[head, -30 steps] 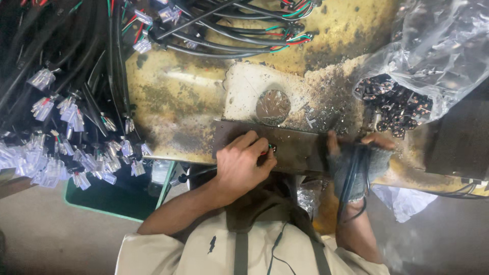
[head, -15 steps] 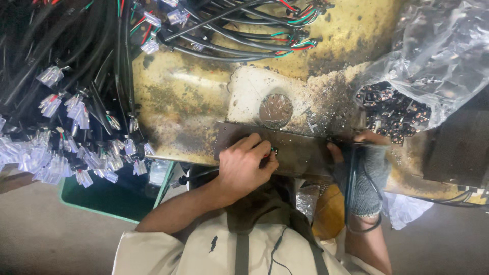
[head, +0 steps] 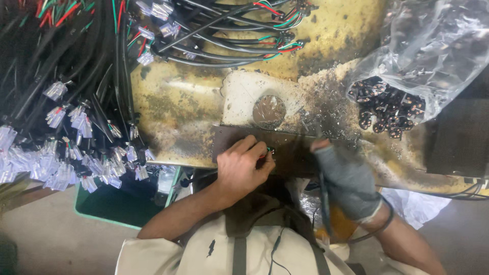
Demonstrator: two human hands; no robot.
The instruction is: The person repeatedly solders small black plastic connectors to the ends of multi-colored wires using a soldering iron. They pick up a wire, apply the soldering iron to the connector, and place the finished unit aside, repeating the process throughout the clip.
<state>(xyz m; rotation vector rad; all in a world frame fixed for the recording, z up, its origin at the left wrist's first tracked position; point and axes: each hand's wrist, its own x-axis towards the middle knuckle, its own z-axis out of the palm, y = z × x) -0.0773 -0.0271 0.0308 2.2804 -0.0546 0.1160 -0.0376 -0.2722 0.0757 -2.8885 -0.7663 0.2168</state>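
1. Bundled black cables (head: 61,76) with clear plastic connectors (head: 66,168): heaped over the left of the bench, hanging past its edge above a green bin (head: 97,209).
2. Stained yellow bench top (head: 178,112): scorched and littered with metal crumbs; a round disc (head: 269,111) lies on a pale patch.
3. Dark metal plate (head: 290,150): flat at the near edge of the bench.
4. Left hand (head: 242,168): bare, fingers curled narrowly, pinching a small wired part (head: 268,151) with green and red leads against the plate. Judged light, stiff-bodied with limp leads, easily bent; best pinched by its body, not its wires.
5. Right hand (head: 346,178): in a grey fingerless glove, blurred, resting on the plate with a black cord (head: 326,203) running by; whether it grips cannot be told.
6. Clear plastic bag (head: 433,56): open at the right, spilling small black connectors (head: 387,107).
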